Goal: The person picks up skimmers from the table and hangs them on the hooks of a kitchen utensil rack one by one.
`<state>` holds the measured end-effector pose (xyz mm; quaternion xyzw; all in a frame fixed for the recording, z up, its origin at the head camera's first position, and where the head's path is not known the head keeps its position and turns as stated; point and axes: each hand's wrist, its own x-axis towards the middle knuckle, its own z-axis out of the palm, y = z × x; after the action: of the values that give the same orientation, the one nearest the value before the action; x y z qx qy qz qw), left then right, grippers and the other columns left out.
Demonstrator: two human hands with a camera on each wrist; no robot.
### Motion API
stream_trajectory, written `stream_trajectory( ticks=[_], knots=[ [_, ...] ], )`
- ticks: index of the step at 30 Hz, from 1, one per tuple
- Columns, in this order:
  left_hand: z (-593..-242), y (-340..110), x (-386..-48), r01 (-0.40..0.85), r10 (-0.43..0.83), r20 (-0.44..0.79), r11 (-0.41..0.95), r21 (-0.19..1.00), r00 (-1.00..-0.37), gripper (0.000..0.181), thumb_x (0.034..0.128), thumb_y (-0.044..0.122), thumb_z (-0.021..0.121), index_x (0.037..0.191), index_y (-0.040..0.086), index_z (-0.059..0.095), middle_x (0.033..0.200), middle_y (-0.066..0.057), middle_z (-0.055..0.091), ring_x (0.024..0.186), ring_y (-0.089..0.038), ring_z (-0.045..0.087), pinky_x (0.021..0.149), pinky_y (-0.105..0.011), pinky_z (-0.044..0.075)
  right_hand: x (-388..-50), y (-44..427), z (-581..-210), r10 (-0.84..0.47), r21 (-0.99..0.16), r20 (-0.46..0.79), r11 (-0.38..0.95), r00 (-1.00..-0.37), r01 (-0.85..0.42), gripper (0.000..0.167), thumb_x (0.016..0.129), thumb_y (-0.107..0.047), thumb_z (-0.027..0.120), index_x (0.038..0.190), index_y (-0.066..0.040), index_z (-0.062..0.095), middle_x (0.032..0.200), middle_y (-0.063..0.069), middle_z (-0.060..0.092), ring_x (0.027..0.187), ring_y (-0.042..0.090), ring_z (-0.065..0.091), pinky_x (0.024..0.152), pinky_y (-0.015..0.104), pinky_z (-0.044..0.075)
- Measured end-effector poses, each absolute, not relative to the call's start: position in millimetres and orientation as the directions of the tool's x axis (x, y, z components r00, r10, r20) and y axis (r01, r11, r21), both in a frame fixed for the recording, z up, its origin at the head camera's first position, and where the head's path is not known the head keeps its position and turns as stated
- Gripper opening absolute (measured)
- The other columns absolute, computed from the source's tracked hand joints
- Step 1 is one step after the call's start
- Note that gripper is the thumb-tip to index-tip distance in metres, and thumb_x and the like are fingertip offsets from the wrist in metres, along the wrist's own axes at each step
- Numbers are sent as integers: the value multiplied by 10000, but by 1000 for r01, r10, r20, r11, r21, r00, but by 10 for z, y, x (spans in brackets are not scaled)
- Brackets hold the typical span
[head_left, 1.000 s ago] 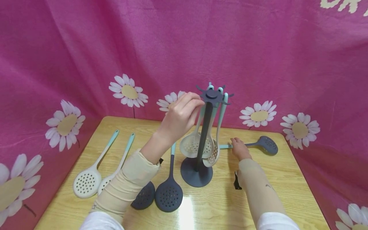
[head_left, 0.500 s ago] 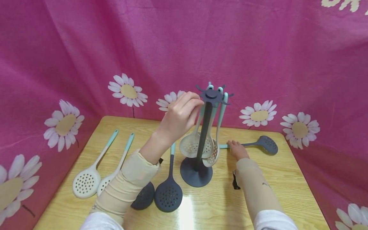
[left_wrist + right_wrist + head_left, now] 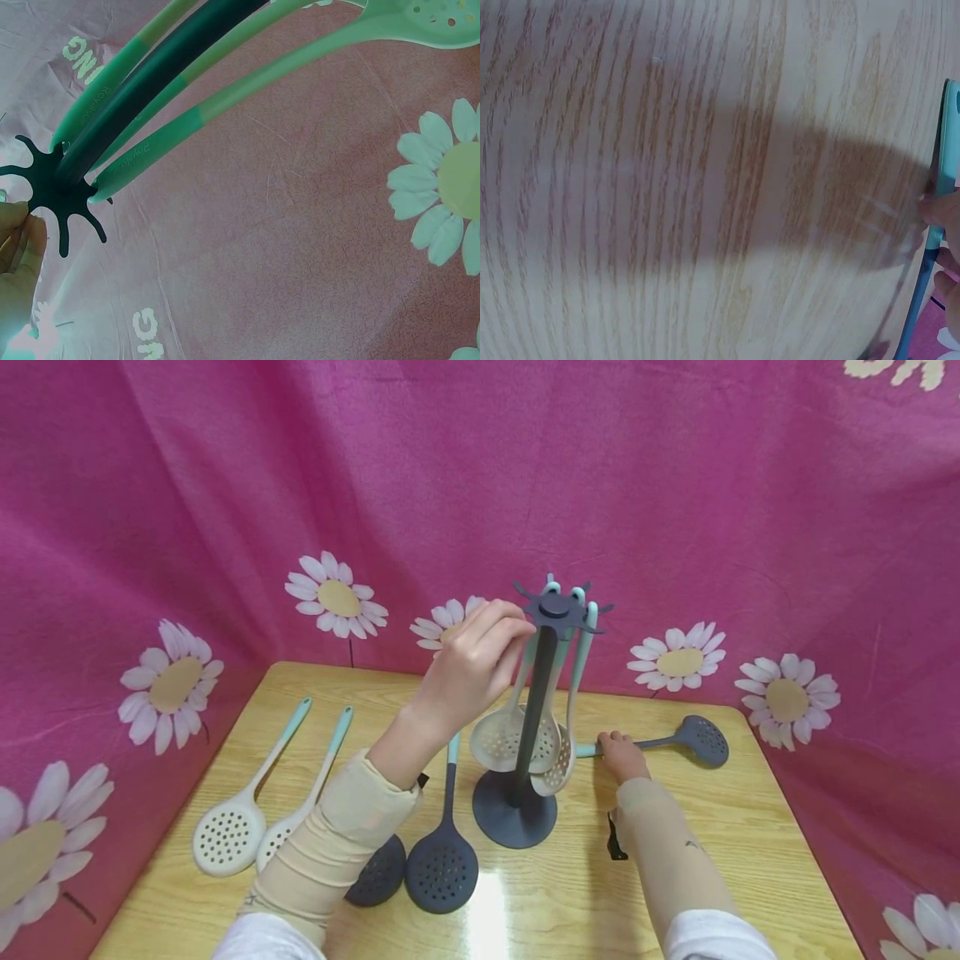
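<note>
My left hand (image 3: 472, 664) pinches one hook at the top of a dark utensil stand (image 3: 534, 718). In the left wrist view, the thumb and fingertips of that hand (image 3: 19, 262) meet on a hook of the star-shaped top (image 3: 52, 187). Several pale slotted utensils (image 3: 498, 739) with turquoise handles hang from the stand's far and right side. To its right, my right hand (image 3: 622, 758) grips the handle of a dark skimmer (image 3: 707, 741) lying on the table. The right wrist view shows the fingers (image 3: 949, 259) at its turquoise handle (image 3: 951, 127), partly cut off by the frame edge.
On the left of the wooden table (image 3: 750, 877) lie a white slotted turner (image 3: 228, 837) and another white one (image 3: 277, 837), partly behind my left sleeve. Two dark slotted utensils lie nearer, one a turner (image 3: 442, 868). A pink flowered cloth (image 3: 675, 485) surrounds the table.
My right hand has slid a little left along the skimmer's handle and slightly nearer to me, its fingers now closer around it. The left hand has stayed at the stand's hook.
</note>
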<state>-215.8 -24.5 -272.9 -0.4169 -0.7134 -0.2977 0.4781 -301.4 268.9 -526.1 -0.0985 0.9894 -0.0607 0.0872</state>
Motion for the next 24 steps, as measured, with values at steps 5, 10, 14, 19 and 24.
stream_trajectory(
  ticks=[5, 10, 14, 19, 24],
  knots=[
    [-2720, -243, -2153, 882, 308, 933, 470, 22, -187, 46, 805, -54, 606, 843, -53, 632, 837, -135, 585, 759, -234, 552, 709, -254, 475, -2952, 2685, -5222, -201, -181, -162, 968, -966, -171, 184, 907, 77, 412, 1066, 30, 493, 1046, 250, 470, 979, 413, 462, 782, 515, 445],
    [-2716, -242, -2149, 883, 303, 934, 469, 27, -190, 52, 815, -54, 589, 844, -55, 633, 838, -138, 588, 756, -232, 552, 705, -255, 474, -2948, 2712, -5218, -221, -193, -157, 963, -962, -190, 177, 901, 89, 408, 1031, 9, 496, 1010, 221, 463, 943, 382, 457, 763, 500, 441],
    [-2727, -241, -2162, 880, 305, 933, 474, 27, -193, 53, 804, -61, 598, 844, -56, 633, 841, -138, 588, 759, -228, 552, 707, -249, 473, -2985, 2776, -5249, -277, -175, -91, 950, -956, -259, 170, 881, 86, 442, 995, -17, 514, 946, 192, 475, 873, 355, 466, 711, 477, 451],
    [-2727, -241, -2161, 880, 308, 931, 474, 27, -194, 51, 800, -59, 609, 845, -55, 632, 844, -136, 585, 760, -229, 551, 715, -247, 475, -3034, 2865, -5216, -366, -92, 33, 926, -930, -367, 207, 854, 83, 497, 1011, -48, 523, 868, 145, 475, 785, 320, 481, 642, 453, 450],
    [-2727, -241, -2160, 879, 307, 931, 475, 32, -200, 50, 803, -58, 606, 845, -56, 633, 845, -138, 584, 762, -227, 552, 717, -244, 478, -3086, 2907, -5101, -432, -53, 117, 897, -894, -440, 316, 831, 137, 486, 1078, -60, 500, 883, 153, 487, 762, 304, 494, 628, 437, 443]
  ],
)
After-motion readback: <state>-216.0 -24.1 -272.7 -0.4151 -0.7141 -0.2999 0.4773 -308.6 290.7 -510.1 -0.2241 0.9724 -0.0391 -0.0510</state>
